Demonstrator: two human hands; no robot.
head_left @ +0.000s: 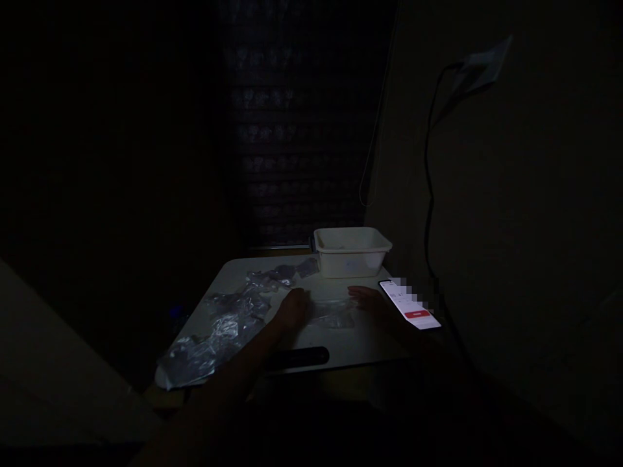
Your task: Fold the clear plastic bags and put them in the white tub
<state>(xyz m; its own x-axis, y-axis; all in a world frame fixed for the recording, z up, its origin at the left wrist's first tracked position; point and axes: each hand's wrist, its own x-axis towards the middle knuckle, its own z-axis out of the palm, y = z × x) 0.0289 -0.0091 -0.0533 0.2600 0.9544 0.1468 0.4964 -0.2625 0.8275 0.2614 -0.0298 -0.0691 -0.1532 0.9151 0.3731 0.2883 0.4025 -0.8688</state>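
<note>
The scene is very dark. A clear plastic bag (pixel 333 316) lies flat on a white board (pixel 360 344), between my two hands. My left hand (pixel 293 308) is closed at the bag's left edge and seems to grip it; its fingertips are mostly hidden. My right hand (pixel 368 300) has its fingers stretched out to the left, over or beside the bag's right end. Whether they touch the plastic is hard to see. Crumpled clear plastic bags (pixel 228 327) spread along the board's left side.
A white plastic bin (pixel 351 263) stands at the board's back right. To the right lies a phone (pixel 411 308) with a lit screen. The board's front edge has a dark handle slot (pixel 299 357). A black cable (pixel 428 175) hangs down the right wall.
</note>
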